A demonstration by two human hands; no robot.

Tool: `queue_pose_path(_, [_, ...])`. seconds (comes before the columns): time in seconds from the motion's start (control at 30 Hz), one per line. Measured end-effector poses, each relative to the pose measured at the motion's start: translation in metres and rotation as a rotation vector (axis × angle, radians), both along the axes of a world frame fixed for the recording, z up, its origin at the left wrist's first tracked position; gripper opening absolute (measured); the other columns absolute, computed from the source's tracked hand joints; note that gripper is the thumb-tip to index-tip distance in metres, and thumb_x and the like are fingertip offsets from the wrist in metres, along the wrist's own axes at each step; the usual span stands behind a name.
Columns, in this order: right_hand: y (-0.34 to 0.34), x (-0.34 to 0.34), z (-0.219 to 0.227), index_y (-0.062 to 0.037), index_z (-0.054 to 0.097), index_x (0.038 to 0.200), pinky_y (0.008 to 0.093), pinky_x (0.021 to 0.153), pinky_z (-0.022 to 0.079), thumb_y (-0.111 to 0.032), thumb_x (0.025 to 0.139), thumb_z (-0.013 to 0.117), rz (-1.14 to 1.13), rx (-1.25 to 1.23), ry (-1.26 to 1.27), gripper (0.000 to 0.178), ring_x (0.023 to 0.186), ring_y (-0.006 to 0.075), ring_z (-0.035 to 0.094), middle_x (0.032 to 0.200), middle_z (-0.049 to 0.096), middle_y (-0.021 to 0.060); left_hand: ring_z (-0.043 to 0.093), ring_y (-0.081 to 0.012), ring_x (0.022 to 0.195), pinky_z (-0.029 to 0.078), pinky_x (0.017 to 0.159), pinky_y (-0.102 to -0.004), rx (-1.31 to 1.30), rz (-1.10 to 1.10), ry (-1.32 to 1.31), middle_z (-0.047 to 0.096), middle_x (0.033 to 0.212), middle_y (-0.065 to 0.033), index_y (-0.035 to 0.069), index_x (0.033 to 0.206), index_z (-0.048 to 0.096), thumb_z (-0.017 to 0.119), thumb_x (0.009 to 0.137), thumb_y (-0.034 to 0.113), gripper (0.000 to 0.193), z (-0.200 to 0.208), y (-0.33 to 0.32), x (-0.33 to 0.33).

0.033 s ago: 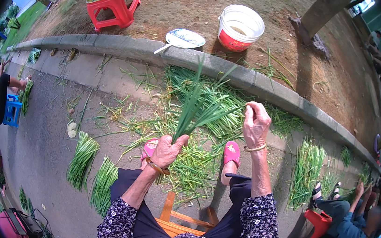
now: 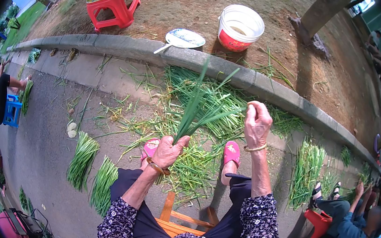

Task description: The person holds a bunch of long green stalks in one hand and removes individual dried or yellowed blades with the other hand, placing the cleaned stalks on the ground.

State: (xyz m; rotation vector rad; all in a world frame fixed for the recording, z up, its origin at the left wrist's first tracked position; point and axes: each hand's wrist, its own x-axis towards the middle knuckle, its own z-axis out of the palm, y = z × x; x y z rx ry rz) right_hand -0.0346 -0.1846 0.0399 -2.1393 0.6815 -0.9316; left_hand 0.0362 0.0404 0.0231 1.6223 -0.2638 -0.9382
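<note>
stalk heap (image 2: 219, 96) before curb (image 2: 128, 44) | bucket (image 2: 233, 40) beyond curb, right of fan (image 2: 188, 39) | stool (image 2: 112, 3) left of fan

Beyond the rough, matt concrete kerb (image 2: 128, 45), a red stool (image 2: 114, 6) and a bucket (image 2: 235, 38) are showing smooth, glossy plastic. On the kerb's near side, held green leaves (image 2: 192, 114) are showing a faint sheen; pink slippers (image 2: 231, 154) are looking smooth and rubbery, a slatted seat (image 2: 175, 228) is showing smooth wood, and sleeves (image 2: 265, 226) are showing matt cloth.

Wide fisheye view from the wearer's head, close above the lap (image 2: 138, 228), facing down and forward over pavement (image 2: 47, 140) past its far-edge kerb (image 2: 114, 43).
</note>
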Motion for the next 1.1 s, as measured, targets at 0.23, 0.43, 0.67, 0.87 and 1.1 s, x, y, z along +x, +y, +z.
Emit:
queue_pose_path(0.23, [-0.021,-0.008,-0.014,-0.0026,0.059,0.08,0.0165,0.04,0.033,-0.01,0.08,0.052,0.006,0.548,-0.047,0.01,0.048,0.0017,0.042,0.058,0.05,-0.0038,0.043,-0.0095,0.042,0.031,0.04,-0.0254,0.01,0.03,-0.276,0.045,0.049,0.0038,0.003,0.07,0.057,0.056,0.081,0.027,0.026,-0.018,-0.003,-0.004])
queue_pose_path(0.43, [-0.012,-0.009,-0.033,0.0,0.061,0.081,0.0247,0.048,0.041,-0.01,0.073,0.059,0.256,0.263,0.105,0.013,0.055,0.0097,0.051,0.064,0.058,0.0063,0.055,-0.0278,0.055,0.038,0.043,-0.0342,0.186,-0.066,-0.94,0.056,0.062,-0.0102,0.004,0.075,0.057,0.057,0.073,0.009,0.006,-0.013,-0.008,-0.003])
queue_pose_path(0.67, [-0.014,-0.01,-0.032,-0.0002,0.059,0.085,0.0257,0.047,0.04,-0.008,0.073,0.057,0.192,0.26,0.146,0.014,0.051,0.0104,0.051,0.059,0.056,0.0069,0.049,-0.0206,0.046,0.035,0.04,-0.0342,0.19,-0.006,-1.332,0.044,0.054,-0.0045,0.014,0.102,0.055,0.056,0.064,0.003,0.039,-0.015,-0.005,0.002])
queue_pose_path(0.87, [-0.009,-0.007,-0.027,-0.0007,0.058,0.085,0.0248,0.048,0.04,-0.007,0.075,0.05,0.163,0.264,0.079,0.014,0.051,0.0102,0.051,0.059,0.056,0.0067,0.046,-0.0206,0.048,0.035,0.041,-0.0339,0.246,-0.025,-1.381,0.041,0.056,-0.0047,0.014,0.106,0.053,0.057,0.062,0.002,0.046,-0.01,-0.002,0.004])
queue_pose_path(1.1, [-0.01,-0.009,-0.025,-0.0005,0.059,0.084,0.0211,0.044,0.037,-0.007,0.077,0.05,0.221,0.509,0.049,0.013,0.049,0.0051,0.047,0.06,0.056,0.0021,0.048,-0.021,0.048,0.036,0.042,-0.0334,0.273,0.002,-1.406,0.045,0.057,-0.0057,0.013,0.109,0.053,0.056,0.064,0.0,0.047,-0.006,-0.001,0.007])
